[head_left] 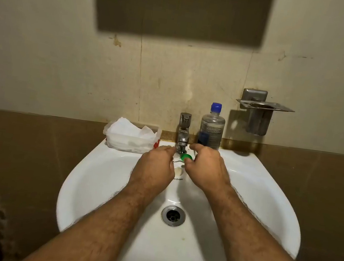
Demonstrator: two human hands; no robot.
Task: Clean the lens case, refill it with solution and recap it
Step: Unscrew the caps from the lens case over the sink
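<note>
Both of my hands are at the back of the white sink, just under the tap's spout. My right hand grips a small lens case by its green cap, which shows between my fingertips. My left hand is curled with its fingers closed at the case's left end, which is hidden beneath them. The clear solution bottle with a blue cap stands upright on the sink's back ledge, right of the tap and behind my right hand.
A steel tap rises at the back centre. A clear box of white tissues sits on the ledge to the left. A metal holder is fixed to the wall at right. The drain lies in the basin's middle.
</note>
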